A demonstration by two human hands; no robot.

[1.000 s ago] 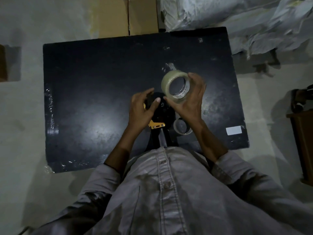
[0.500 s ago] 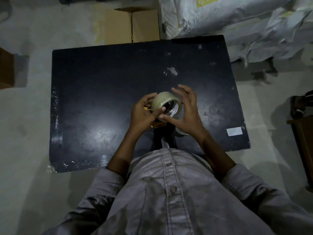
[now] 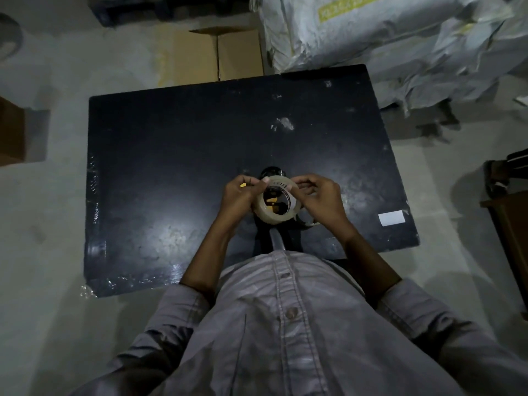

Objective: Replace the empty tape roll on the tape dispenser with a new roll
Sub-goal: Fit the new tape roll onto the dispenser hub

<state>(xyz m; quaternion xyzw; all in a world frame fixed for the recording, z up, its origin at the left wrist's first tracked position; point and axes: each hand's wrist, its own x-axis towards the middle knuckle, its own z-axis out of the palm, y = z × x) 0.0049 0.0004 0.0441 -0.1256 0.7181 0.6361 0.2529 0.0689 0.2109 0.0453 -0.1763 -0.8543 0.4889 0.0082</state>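
Observation:
Both hands hold a full roll of clear tape point(image 3: 268, 217) above the near middle of the black table point(image 3: 171, 167). My left hand point(image 3: 240, 195) grips its left side and my right hand point(image 3: 320, 198) pinches its top right rim. Under the roll lies the black and yellow tape dispenser point(image 3: 273, 171), mostly hidden; yellow parts show through the roll's hole. The empty tape core point(image 3: 310, 221) lies on the table just under my right hand, partly covered.
A white label point(image 3: 391, 218) lies near the table's right edge. A cardboard box point(image 3: 225, 54) stands on the floor behind the table, and large white sacks point(image 3: 385, 32) are piled at the back right. Brown furniture point(image 3: 511, 224) stands at the right.
The roll came down from my right hand's raised hold into both hands, right over the dispenser. The head camera tipped, so the table sits lower in view.

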